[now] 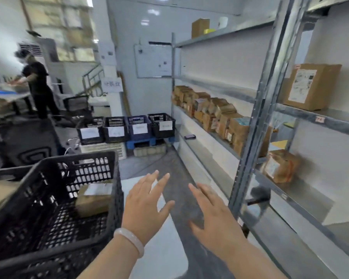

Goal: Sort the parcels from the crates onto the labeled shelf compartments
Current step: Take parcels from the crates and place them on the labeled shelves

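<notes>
Both hands are out front and empty: left hand [147, 200] and right hand [214, 210] hang over the floor, between the black crate [54, 198] at near left and the metal shelf [206, 148] on the right. One brown parcel [93, 200] with a white label lies inside that crate, close to its right wall.

Along the shelf's middle level runs a row of brown parcels [210, 111], packed side by side. Nearer, past the grey upright [256, 121], a large box [310, 86] stands on the level above and a small taped parcel [280, 166] sits lower down. A dark phone [190, 136] lies on a lower level towards the far end.

At the far end of the aisle four labelled crates [127, 127] stand in a line on a blue pallet [141, 140], with a white crate [105, 150] just in front at the left. Far left, a person in black [38, 83] leans over a bench [8, 93].

That upright cuts across the near end of the parcel row and stands just right of the right hand. Every label on the crates, parcels and shelf edge is too blurred to read, and the near crate's left side runs out of frame.

On both hands the fingers are straight and spread, palms down, gripping nothing and touching nothing, close together but apart. A pale bangle [129, 238] circles the left wrist.
</notes>
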A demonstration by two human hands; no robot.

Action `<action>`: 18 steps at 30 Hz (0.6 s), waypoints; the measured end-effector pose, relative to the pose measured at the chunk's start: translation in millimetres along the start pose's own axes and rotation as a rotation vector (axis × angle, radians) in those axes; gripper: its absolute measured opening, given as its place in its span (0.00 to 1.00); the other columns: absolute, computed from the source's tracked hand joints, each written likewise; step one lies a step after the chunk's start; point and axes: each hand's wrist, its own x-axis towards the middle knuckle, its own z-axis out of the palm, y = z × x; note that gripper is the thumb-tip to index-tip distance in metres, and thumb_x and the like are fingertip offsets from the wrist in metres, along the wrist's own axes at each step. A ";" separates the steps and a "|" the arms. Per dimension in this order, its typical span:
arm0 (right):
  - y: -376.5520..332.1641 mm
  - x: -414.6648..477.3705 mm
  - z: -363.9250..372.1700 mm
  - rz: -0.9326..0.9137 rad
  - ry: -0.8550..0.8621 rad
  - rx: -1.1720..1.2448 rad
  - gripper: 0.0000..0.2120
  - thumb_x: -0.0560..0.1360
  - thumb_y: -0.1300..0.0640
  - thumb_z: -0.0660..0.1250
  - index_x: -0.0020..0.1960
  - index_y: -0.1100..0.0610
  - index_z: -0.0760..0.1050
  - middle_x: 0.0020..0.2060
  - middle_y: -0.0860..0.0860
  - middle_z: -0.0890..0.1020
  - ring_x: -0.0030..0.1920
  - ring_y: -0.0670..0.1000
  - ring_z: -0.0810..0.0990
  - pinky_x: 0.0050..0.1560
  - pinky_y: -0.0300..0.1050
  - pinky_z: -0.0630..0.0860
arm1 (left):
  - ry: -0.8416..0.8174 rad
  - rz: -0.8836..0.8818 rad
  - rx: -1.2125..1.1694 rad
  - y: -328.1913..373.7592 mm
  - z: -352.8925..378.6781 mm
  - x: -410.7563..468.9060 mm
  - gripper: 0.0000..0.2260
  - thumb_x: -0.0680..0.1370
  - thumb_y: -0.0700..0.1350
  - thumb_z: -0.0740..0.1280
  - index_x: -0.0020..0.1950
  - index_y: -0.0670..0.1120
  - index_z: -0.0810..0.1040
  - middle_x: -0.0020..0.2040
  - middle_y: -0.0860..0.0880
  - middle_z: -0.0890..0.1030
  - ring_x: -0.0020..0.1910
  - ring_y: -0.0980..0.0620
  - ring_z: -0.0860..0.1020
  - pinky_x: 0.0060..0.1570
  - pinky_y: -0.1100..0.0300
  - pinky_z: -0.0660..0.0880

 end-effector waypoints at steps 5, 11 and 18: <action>-60.2 45.3 38.8 -0.104 -0.010 0.033 0.37 0.76 0.39 0.62 0.76 0.36 0.42 0.76 0.36 0.46 0.74 0.37 0.39 0.70 0.36 0.45 | 0.043 -0.200 0.012 -79.9 -29.4 -27.2 0.29 0.75 0.56 0.71 0.75 0.53 0.69 0.74 0.50 0.69 0.73 0.48 0.68 0.70 0.47 0.68; -130.9 109.9 105.3 -0.153 -0.082 0.104 0.35 0.77 0.40 0.60 0.77 0.38 0.44 0.77 0.38 0.48 0.75 0.39 0.43 0.72 0.37 0.48 | -0.018 -0.357 -0.009 -198.5 -43.5 -41.8 0.30 0.76 0.57 0.69 0.76 0.57 0.64 0.76 0.55 0.65 0.75 0.51 0.62 0.72 0.56 0.61; -219.8 197.6 200.1 -0.112 -0.185 0.182 0.34 0.76 0.42 0.62 0.77 0.42 0.50 0.76 0.40 0.54 0.75 0.43 0.52 0.73 0.42 0.57 | -0.173 -0.580 -0.150 -342.2 -30.5 -24.8 0.31 0.77 0.56 0.69 0.78 0.59 0.60 0.76 0.55 0.63 0.75 0.51 0.61 0.74 0.53 0.62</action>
